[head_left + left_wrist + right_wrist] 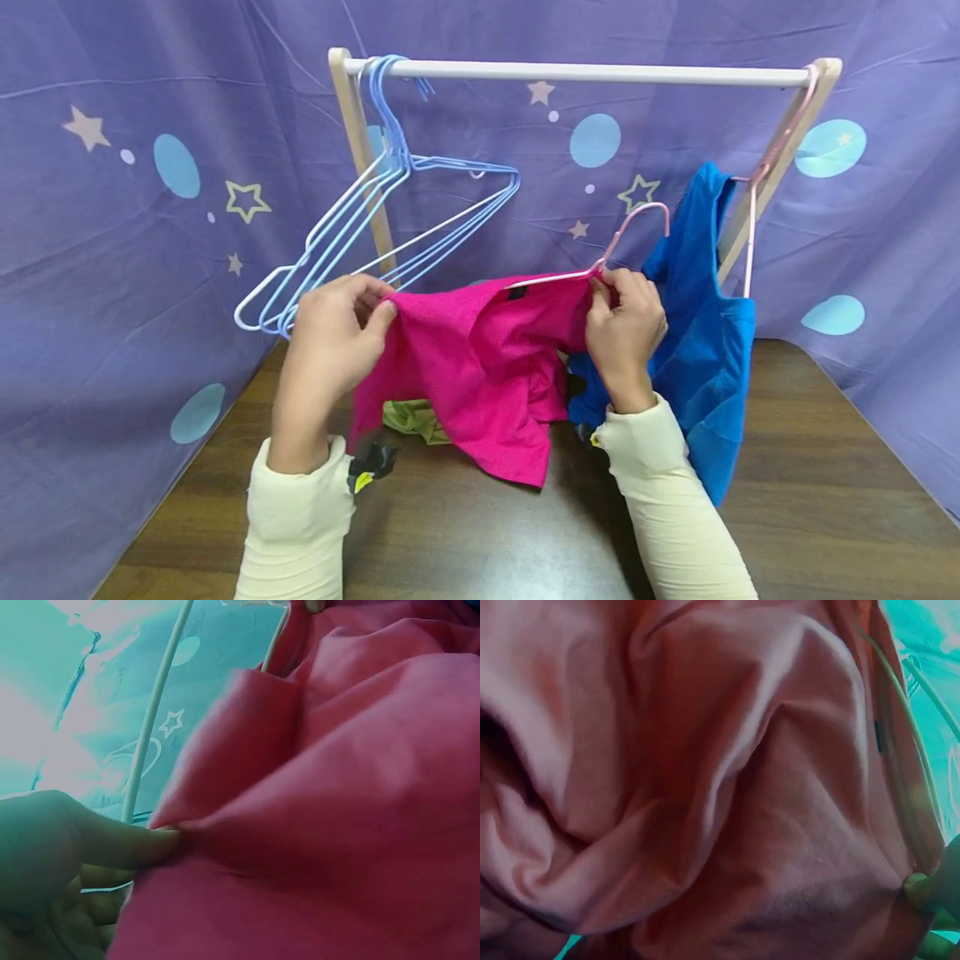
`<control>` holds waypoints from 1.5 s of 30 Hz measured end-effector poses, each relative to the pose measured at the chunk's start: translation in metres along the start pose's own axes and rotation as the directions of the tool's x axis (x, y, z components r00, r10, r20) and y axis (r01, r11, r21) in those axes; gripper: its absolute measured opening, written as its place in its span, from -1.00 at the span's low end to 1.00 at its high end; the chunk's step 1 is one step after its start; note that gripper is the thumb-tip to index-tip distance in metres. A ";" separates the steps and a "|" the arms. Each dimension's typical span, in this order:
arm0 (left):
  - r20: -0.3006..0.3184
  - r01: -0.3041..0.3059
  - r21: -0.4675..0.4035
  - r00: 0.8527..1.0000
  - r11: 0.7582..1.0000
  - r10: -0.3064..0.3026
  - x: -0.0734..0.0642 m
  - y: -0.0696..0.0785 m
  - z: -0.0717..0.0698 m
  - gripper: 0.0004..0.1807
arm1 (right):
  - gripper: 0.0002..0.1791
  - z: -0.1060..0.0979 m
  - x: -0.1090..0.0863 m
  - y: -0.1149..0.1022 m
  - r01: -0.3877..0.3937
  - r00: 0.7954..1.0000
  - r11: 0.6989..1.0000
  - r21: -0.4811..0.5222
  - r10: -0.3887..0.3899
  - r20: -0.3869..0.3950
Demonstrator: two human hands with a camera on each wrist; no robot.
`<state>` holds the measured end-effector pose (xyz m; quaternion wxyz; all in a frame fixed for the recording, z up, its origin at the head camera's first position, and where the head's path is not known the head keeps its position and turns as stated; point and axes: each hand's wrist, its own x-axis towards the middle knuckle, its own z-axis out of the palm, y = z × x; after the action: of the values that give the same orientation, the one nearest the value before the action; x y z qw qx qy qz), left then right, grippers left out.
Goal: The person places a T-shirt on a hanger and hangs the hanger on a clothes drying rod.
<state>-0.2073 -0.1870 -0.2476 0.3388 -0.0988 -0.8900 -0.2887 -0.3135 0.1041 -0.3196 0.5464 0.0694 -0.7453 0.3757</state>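
A bright pink shirt (pixel 480 350) hangs stretched between both hands above the table. My left hand (pixel 333 337) pinches its left shoulder between thumb and fingers; the left wrist view shows the thumb pressing on the cloth (pixel 300 825). At the other side my right hand (pixel 626 325) pinches the fabric together with a pink hanger (pixel 618 237) near the base of its hook. One hanger arm runs left along the shirt's neckline, and its far end is hidden in the cloth. In the right wrist view, folds of the shirt (pixel 727 787) fill most of the picture.
A rack with a white bar (pixel 600 73) stands behind. Several blue and white hangers (pixel 390 167) hang at its left end. A blue garment (pixel 705 333) hangs at the right on another pink hanger (pixel 752 225). Green cloth (pixel 412 419) lies on the wooden table (pixel 480 533) behind the shirt.
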 end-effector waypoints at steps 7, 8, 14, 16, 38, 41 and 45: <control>0.150 -0.038 0.046 0.988 0.998 0.031 0.000 -0.001 -0.001 -0.78 | -0.90 0.002 -0.004 -0.007 0.015 1.000 1.000 0.001 -0.015 0.010; 0.161 -0.049 0.048 0.986 0.998 0.041 0.000 -0.001 -0.002 -0.76 | -0.90 0.003 -0.004 -0.007 0.012 1.000 1.000 0.007 -0.012 0.008; 0.236 -0.135 0.082 0.965 0.987 0.112 -0.007 0.003 -0.006 -0.57 | -0.89 0.002 -0.004 -0.005 0.013 0.999 1.000 -0.005 -0.013 0.029; 0.231 -0.144 0.108 0.966 0.984 0.116 -0.009 0.006 -0.005 -0.54 | -0.88 0.002 -0.004 -0.005 0.018 0.999 1.000 -0.012 -0.017 0.041; -0.054 -0.183 0.398 0.973 0.899 0.223 -0.004 0.016 0.057 -0.86 | -0.90 0.008 -0.010 -0.015 0.092 0.994 0.995 0.022 -0.093 0.049; -0.059 -0.179 0.401 0.974 0.899 0.220 -0.004 0.016 0.059 -0.86 | -0.88 0.009 -0.012 -0.017 0.109 0.993 0.994 0.024 -0.110 0.047; -0.064 -0.186 0.390 0.971 0.902 0.228 -0.003 0.016 0.060 -0.85 | -0.88 0.008 -0.012 -0.018 0.114 0.993 0.993 0.017 -0.115 0.040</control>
<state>-0.2316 -0.1395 -0.2787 0.4278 -0.1096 -0.8939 -0.0771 -0.3058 0.0820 -0.3222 0.5511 0.1237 -0.7485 0.3475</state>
